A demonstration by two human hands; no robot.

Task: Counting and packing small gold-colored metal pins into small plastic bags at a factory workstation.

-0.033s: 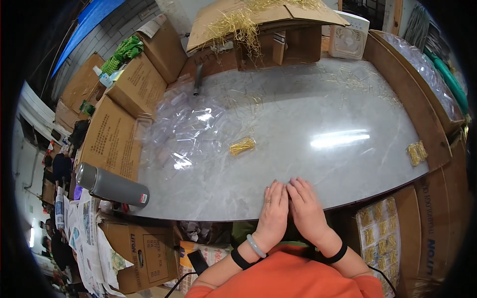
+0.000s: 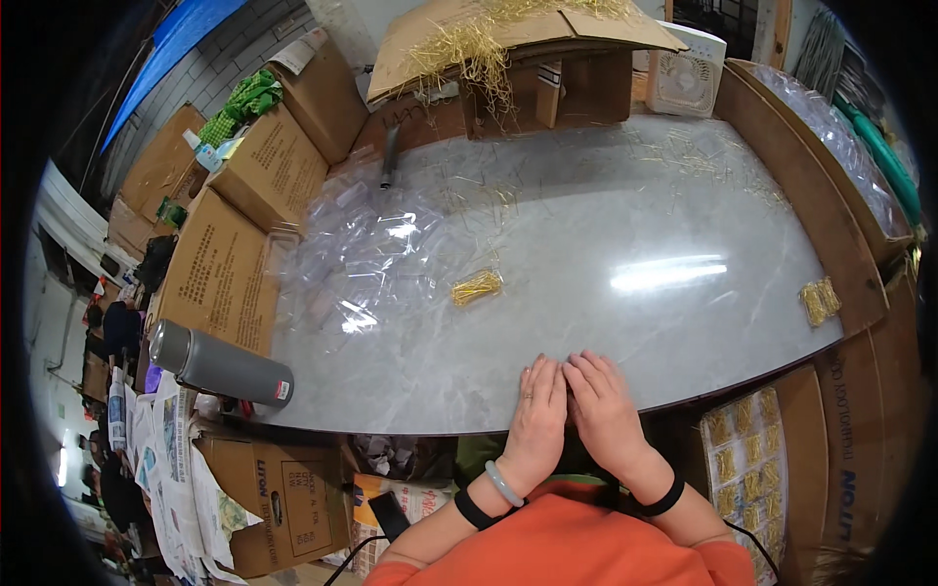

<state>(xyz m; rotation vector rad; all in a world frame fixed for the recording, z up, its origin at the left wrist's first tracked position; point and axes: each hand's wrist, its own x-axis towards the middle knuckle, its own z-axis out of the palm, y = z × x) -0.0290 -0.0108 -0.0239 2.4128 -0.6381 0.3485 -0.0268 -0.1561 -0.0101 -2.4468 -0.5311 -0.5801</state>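
Both my hands rest side by side at the near edge of the grey marbled table (image 2: 576, 293). My left hand (image 2: 539, 410) lies with its fingers stretched forward and holds nothing. My right hand (image 2: 602, 405) lies flat beside it, fingertips close to the left ones, also holding nothing. Ahead and a little left of them is a small bundle of gold wire pieces (image 2: 476, 288). A heap of clear plastic boxes (image 2: 391, 244) spreads over the table's left half. Two more gold bundles (image 2: 820, 301) sit at the right edge.
A grey bottle (image 2: 225, 364) lies at the left edge, near cardboard boxes (image 2: 220, 273). At the back, gold wire hangs off a cardboard shelter (image 2: 547, 34) next to a white fan (image 2: 686, 73). Below right, a carton (image 2: 747, 459) holds packed gold bundles. Loose wires lie scattered toward the back.
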